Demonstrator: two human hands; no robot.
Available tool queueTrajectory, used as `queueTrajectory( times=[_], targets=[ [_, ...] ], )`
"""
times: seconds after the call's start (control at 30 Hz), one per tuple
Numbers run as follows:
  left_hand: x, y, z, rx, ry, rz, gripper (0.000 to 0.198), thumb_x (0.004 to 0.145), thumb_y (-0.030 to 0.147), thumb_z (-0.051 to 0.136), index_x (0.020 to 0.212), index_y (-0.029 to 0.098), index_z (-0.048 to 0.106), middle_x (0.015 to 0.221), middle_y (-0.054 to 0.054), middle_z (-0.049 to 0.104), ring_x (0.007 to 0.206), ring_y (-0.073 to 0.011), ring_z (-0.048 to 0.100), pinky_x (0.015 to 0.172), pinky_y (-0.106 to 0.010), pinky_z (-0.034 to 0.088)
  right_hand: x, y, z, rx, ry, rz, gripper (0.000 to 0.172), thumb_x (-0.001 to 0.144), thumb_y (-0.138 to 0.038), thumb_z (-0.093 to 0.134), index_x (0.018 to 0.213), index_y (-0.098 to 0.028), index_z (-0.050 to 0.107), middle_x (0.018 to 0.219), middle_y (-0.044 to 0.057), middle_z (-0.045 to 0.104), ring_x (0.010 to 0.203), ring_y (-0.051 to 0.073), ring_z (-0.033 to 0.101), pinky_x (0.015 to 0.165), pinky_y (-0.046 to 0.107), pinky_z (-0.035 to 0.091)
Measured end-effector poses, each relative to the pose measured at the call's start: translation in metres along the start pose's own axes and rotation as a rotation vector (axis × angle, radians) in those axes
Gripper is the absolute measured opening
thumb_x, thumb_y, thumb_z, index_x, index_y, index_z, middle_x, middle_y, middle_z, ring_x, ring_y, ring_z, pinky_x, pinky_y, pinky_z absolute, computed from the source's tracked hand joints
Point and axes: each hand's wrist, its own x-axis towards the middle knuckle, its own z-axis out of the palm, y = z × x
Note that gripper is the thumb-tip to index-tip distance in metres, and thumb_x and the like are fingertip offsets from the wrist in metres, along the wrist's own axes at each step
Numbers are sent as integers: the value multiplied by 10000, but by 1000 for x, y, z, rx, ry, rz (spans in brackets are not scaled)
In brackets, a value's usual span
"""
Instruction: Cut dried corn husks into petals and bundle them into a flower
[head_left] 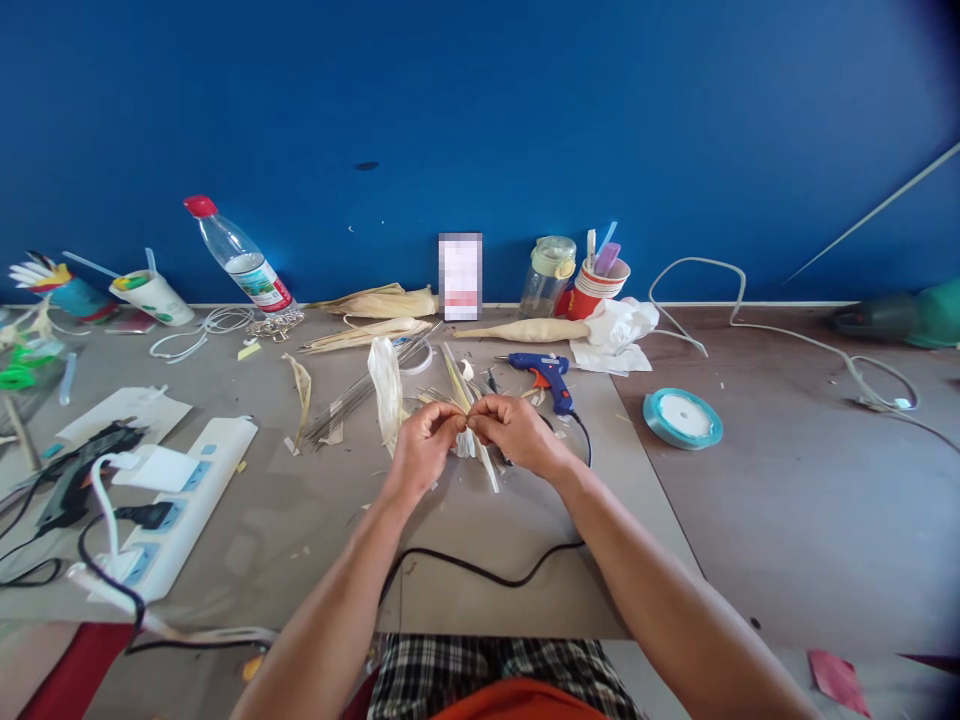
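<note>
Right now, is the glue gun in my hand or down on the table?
On the table: the glue gun lies apart from your right hand, and that hand and your left hand pinch pale strips.

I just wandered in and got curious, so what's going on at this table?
A person is working with bare hands at the table. The left hand and right hand meet, fingertips pinched together on some pale dry strips. The finer detail between the fingers is too small to tell. A blue glue gun lies just beyond the right hand, and a ribbon roll lies farther right.
</note>
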Motion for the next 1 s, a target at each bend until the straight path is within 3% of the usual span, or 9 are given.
queueTrajectory(
  times=[0.2, 0.5, 0.8, 1.0],
  targets=[
    [2, -6, -2, 41, -70, -19, 132, 750, 287, 593, 706, 163, 610, 592, 27, 564, 494, -83, 463, 494, -205, 387, 0, 4, -3, -16, -49, 57, 157, 746, -269, 522, 638, -166, 570, 510, -55, 467, 455, 62, 355, 444, 199, 280],
    [3, -9, -4, 70, -137, -16, 119, 752, 290, 588, 748, 175, 617, 559, 37, 516, 499, -88, 450, 486, -201, 350, 2, 17, -2, 162, -128, 188, 149, 739, -298, 564, 654, -175, 560, 476, -65, 448, 383, 46, 317, 387, 193, 249],
    [3, -3, -5, -20, 14, -10, 139, 768, 305, 568, 748, 169, 579, 601, 32, 528, 506, -83, 472, 502, -199, 390, 1, 1, -3, 311, -113, 227, 222, 700, -368, 640, 709, -155, 578, 558, -34, 559, 427, 43, 399, 403, 178, 293],
    [3, -2, -4, -33, 37, 4, 162, 775, 325, 570, 763, 164, 579, 623, 21, 544, 513, -86, 478, 500, -203, 395, 0, 1, 0, 267, -76, 202, 161, 726, -316, 592, 689, -162, 564, 534, -40, 545, 421, 45, 394, 401, 178, 279]
  ],
)
